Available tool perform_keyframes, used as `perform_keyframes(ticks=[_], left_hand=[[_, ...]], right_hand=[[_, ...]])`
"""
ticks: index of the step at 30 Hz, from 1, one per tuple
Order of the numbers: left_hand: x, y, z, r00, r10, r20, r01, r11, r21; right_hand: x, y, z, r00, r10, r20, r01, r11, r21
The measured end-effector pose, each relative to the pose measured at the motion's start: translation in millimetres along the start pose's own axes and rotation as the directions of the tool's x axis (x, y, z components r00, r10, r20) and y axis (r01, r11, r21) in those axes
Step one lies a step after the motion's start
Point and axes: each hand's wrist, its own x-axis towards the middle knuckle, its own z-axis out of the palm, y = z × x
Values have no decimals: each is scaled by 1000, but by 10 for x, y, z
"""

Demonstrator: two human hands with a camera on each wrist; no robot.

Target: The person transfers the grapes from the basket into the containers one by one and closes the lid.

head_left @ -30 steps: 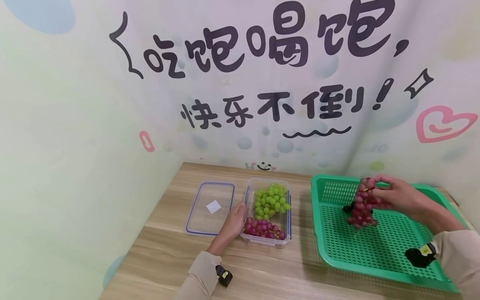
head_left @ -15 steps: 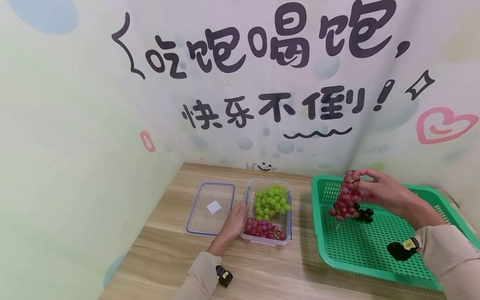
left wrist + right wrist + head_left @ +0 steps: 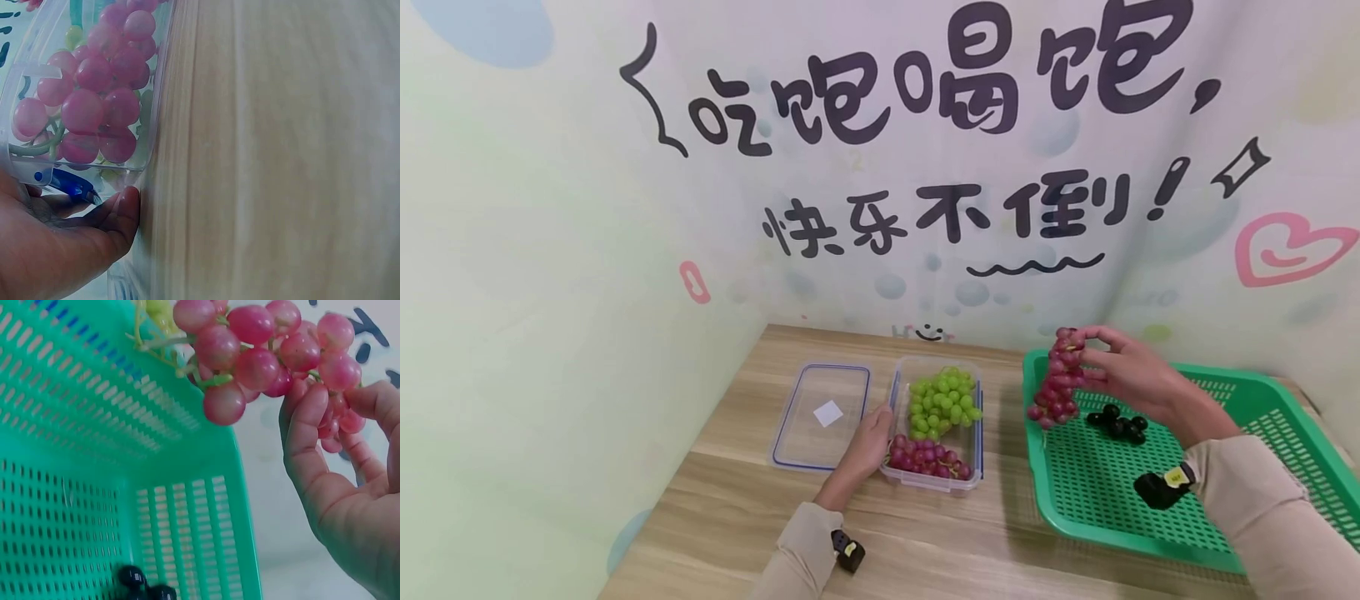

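Observation:
A bunch of red grapes [image 3: 1057,379] hangs from my right hand [image 3: 1131,375], which pinches it near the top, above the left rim of the green basket [image 3: 1037,475]. In the right wrist view the fingers and thumb curl around the red grapes [image 3: 256,369]. My left hand [image 3: 868,442] holds the left side of a clear plastic container [image 3: 928,482]; in the left wrist view its fingers [image 3: 122,219] bend beside a blue clip on the wall. Inside the container lie green grapes [image 3: 942,402] and, towards the front, another bunch of red grapes [image 3: 928,458].
Black grapes [image 3: 1117,423] lie in the green basket, right of the container. A clear lid [image 3: 805,417] with a blue seal and a white square lies on the wooden table [image 3: 730,500], left of the container. A printed wall stands behind.
My right hand has moved left with the red grapes, from over the basket's middle to its left rim, uncovering the black grapes. The left hand and container have stayed put.

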Motion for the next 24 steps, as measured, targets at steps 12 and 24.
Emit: perform_keyframes(ticks=[12, 24], left_hand=[[-2, 4, -6, 1000, 19, 11, -19, 1000, 17], [7, 6, -5, 1000, 1, 8, -1, 1000, 23]], right_hand=[[236, -94, 498, 1000, 13, -17, -13, 1000, 11], [429, -111, 939, 995, 67, -77, -69, 997, -20]])
